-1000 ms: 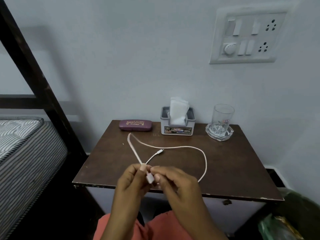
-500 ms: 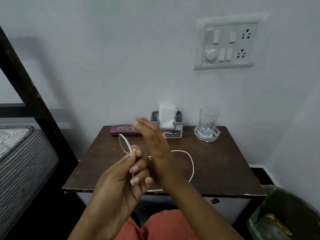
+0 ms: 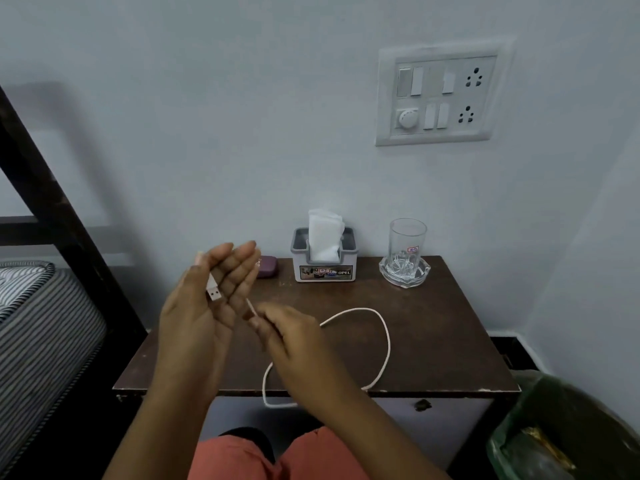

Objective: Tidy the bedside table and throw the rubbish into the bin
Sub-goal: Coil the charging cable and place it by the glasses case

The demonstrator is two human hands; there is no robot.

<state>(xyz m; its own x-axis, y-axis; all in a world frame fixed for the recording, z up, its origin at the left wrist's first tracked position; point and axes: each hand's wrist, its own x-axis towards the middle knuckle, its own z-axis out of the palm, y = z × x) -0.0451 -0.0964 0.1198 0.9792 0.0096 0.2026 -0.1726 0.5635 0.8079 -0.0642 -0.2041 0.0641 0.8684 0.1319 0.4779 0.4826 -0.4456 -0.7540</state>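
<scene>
Two hands are meeting above the front left part of the table, both busy with a white cable. The left hand is standing palm towards the camera with its fingers straight and pointing up. Its thumb is pinning the cable's plug against the side of the palm, and the metal tip is pointing down. The right hand is blurred. Its fingertips are pinching the cable just beside the left hand's fingers, and a short stretch is running up between the two hands.

From the right hand the cable is sweeping out in a wide loop over the middle of the table and coming back to the front edge. A smaller loop is hanging over that edge.

Along the back of the table a tissue box is standing upright with a white tissue poking out. To its right a clear glass is sitting in a glass dish. A purple case is lying left of the box, mostly hidden behind the left hand.

At the lower right, beside the table, a bin with a green liner is holding some wrappers. A switch panel is showing on the wall above the table. A striped mattress and a dark frame are filling the left side.
</scene>
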